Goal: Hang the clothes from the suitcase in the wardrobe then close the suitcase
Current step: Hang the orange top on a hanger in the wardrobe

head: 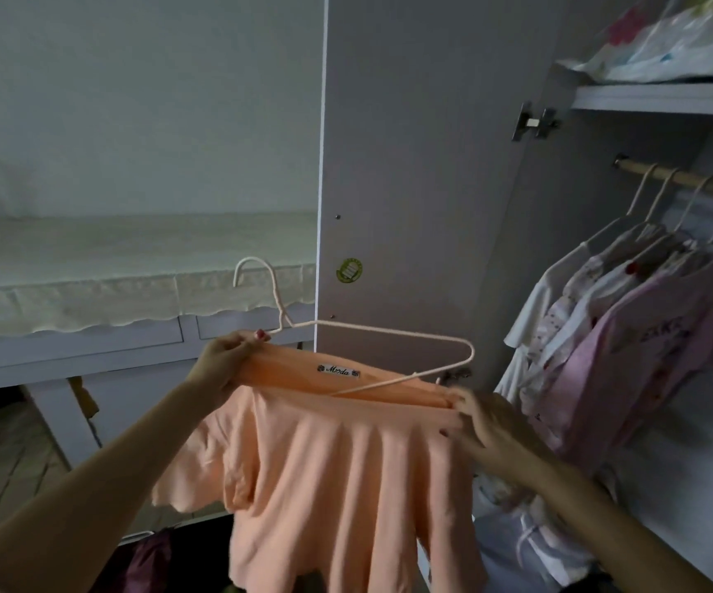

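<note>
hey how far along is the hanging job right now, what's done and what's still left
Done: several garments already hang on the wardrobe rail. In hand: the left hand and right hand hold the orange top at its neckline, with the pink hanger only partly threaded in. Left: seat the hanger, hook it on the rail, then close the suitcase, which isn't clearly in view.

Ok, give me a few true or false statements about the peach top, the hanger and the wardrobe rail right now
1. Both hands hold the peach top. True: left hand and right hand grip its neckline.
2. The hanger already hangs on the wardrobe rail. False: it is in front of the open wardrobe door, partly inside the top.
3. The rail is bare. False: several hung garments are on it.
4. The hanger is black. False: it is pale pink.
5. A green sticker is on the door. True.
</note>
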